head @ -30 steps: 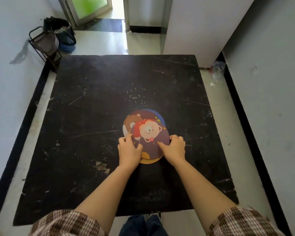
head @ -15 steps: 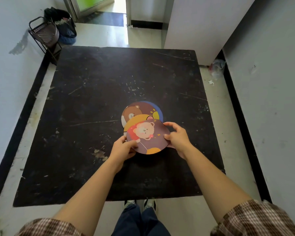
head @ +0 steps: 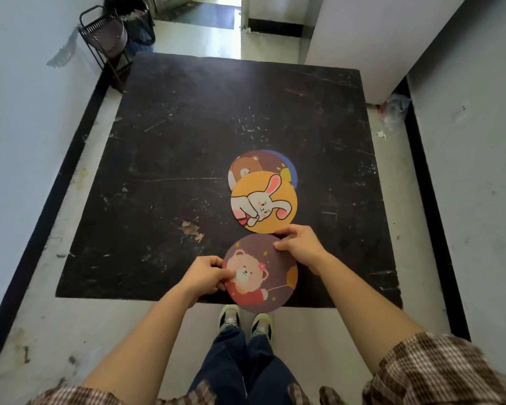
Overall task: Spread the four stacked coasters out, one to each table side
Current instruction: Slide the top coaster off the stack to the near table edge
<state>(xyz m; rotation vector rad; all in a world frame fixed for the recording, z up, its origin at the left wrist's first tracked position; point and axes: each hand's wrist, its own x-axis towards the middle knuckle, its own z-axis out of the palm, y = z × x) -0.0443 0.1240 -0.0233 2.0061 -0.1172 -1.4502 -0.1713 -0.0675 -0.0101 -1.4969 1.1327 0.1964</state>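
Standing at the near side of the table (head: pixel 187 118), the person is showing two sneakers (head: pixel 246 320) and dark trousers (head: pixel 243 366) at the bottom of the view, with checked sleeves (head: pixel 438 372) on both forearms. Both hands are holding the purple coaster (head: pixel 260 273), the one with a pale bear in a red shirt. The left hand (head: pixel 206 277) is pinching its left rim, thumb lying on the printed face and the other fingers curled under the edge. The right hand (head: pixel 300 247) is gripping its upper right rim with bent fingers; the fingertips are also reaching close to the yellow coaster (head: pixel 265 204), and I cannot tell if they are touching it. The purple coaster is lying at the near edge of the table, and its lower part is sticking out over this edge, above the floor.

Just behind it, the yellow coaster with a white rabbit is resting flat near the middle of the table. It is overlapping the brown bear coaster (head: pixel 247 168), and a blue coaster (head: pixel 291 171) is showing from under these two as a thin rim on the right.

Farther away, a wire rack (head: pixel 105 39) is standing on the floor at the far left corner of the table.
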